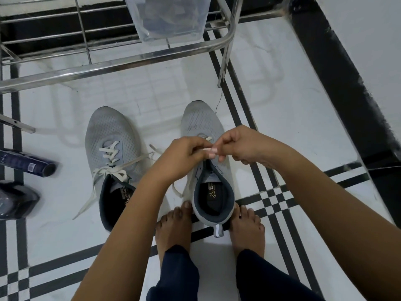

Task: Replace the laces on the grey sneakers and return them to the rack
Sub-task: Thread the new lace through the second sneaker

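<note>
Head view looks straight down on a white tiled floor [282, 105] crossed by black stripes. A steel rack [121, 61] takes up the floor's far left, and a clear plastic bag [169, 18] of dark things rests on its bars. Two grey sneakers stand just in front of the rack, toes toward it. The left sneaker [110, 131] sits alone, its white lace [108, 168] loosely threaded and trailing onto the tiles. The right sneaker [201, 120] stands between the person's bare feet [175, 227], their toes just beside its heel. By the floor's left edge lie a dark shoe wrapped in plastic [17, 198] and a dark blue can [32, 166] on its side. Over the right sneaker's tongue, the left hand [180, 155] and the right hand [245, 146] each pinch a pale lace [207, 150], fingers curled tight on it, with a short stretch taut between them.
</note>
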### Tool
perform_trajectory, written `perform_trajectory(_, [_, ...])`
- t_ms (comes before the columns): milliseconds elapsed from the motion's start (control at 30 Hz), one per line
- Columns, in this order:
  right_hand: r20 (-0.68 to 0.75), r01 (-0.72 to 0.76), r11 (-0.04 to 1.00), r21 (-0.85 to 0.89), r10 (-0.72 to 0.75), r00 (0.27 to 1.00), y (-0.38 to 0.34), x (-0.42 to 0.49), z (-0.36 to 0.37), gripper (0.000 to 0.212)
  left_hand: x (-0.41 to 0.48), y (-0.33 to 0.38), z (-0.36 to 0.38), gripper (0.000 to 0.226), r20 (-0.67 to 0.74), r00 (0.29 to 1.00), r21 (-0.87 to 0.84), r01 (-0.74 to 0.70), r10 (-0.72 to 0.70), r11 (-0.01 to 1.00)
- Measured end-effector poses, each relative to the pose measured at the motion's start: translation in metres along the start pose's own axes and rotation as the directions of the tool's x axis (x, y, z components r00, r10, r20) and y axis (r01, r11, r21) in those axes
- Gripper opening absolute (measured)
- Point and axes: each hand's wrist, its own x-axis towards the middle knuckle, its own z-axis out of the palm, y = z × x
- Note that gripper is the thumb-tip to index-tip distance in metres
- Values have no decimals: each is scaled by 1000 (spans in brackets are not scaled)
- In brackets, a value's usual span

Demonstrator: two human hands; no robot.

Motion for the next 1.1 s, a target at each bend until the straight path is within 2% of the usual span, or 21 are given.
perform_trajectory(100, [13, -51, 996, 72, 50, 999, 6, -3, -4, 11, -1, -7, -3, 14, -119, 993, 7, 24, -23, 1000])
perform_trajectory(267, [-26, -32, 995, 99, 34, 999, 10, 1, 8, 8, -2, -4, 4, 17, -61, 998, -69, 15, -19, 997])
perform_trajectory(333, [-58, -31, 996, 84, 35, 998, 13, 1, 9, 13, -2, -6, 5, 14, -126, 992, -72, 22, -31, 997])
perform_trajectory(433, [-55, -35, 987, -159, 27, 998, 20, -3, 20, 29, -3, -10, 9, 11, -280, 956, -104, 58, -85, 993])
perform_trajectory(500, [-118, -1, 950, -311, -37, 992, 24, -2, 35, 39, -3, -9, 16, 12, -315, 942, -137, 74, -114, 988])
perform_trajectory(533, [-176, 21, 946, -323, -82, 981, 25, -2, 42, 35, -3, -8, 20, 12, -306, 943, -136, 90, -129, 987])
perform_trajectory(567, [-242, 40, 959, -281, -111, 964, 26, -2, 45, 26, -2, -8, 24, 14, -291, 946, -110, 115, -142, 987])
perform_trajectory(633, [-337, 22, 997, -73, -45, 940, 33, 0, 43, 13, -1, -9, 29, 15, -277, 947, -41, 160, -165, 986])
perform_trajectory(733, [-307, -52, 957, 284, 143, 941, 43, 2, 34, 14, 2, -5, 36, 14, -291, 940, 56, 202, -178, 978])
perform_trajectory(800, [-265, -91, 931, 353, 192, 945, 46, 5, 32, 16, 4, -3, 42, 15, -302, 936, 75, 215, -184, 974])
perform_trajectory(1000, [-225, -71, 899, 432, 184, 957, 45, 5, 32, 17, 5, -9, 52, 15, -325, 918, -70, 217, -228, 974])
perform_trajectory(1100, [-145, -75, 787, 613, 205, 968, 46, 3, 31, 13, 5, -8, 54, 15, -309, 921, -167, 193, -238, 967])
